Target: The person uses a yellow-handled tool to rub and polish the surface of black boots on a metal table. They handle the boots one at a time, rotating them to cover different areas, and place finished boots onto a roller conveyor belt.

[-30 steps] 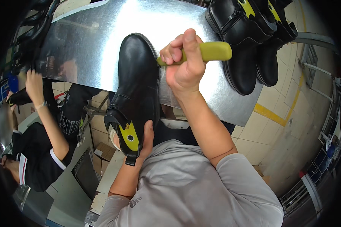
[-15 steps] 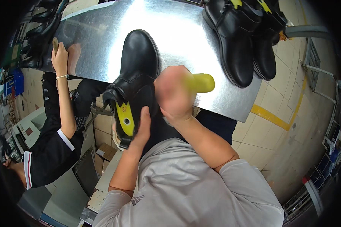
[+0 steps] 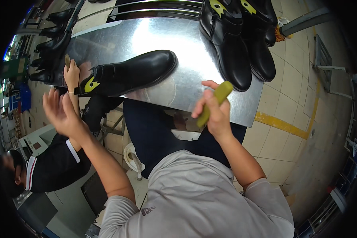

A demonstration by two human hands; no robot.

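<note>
A black boot [image 3: 135, 73] lies across the near edge of the metal-topped table, toe to the right. A yellow-green insole [image 3: 92, 84] shows in its open top at the left. Just off that boot opening, my left hand [image 3: 63, 113] is raised with fingers spread, holding nothing. My right hand [image 3: 218, 115] grips a rounded, oblong yellow-green bar [image 3: 223, 92], whose exact kind I cannot make out. That hand is over the table's near right edge, apart from the boot.
More black boots [image 3: 230, 51] stand at the table's [image 3: 190, 89] right end. A co-worker's hand [image 3: 71, 75] at the left holds a narrow brownish object [image 3: 67, 60]. Beyond it, boots line a rack [image 3: 53, 41]. A metal post [image 3: 305, 23] juts in at the upper right.
The boot has swung from pointing away to pointing right, now on the table. My left hand has let go of it and moved left. My right hand, still holding the bar, has shifted right.
</note>
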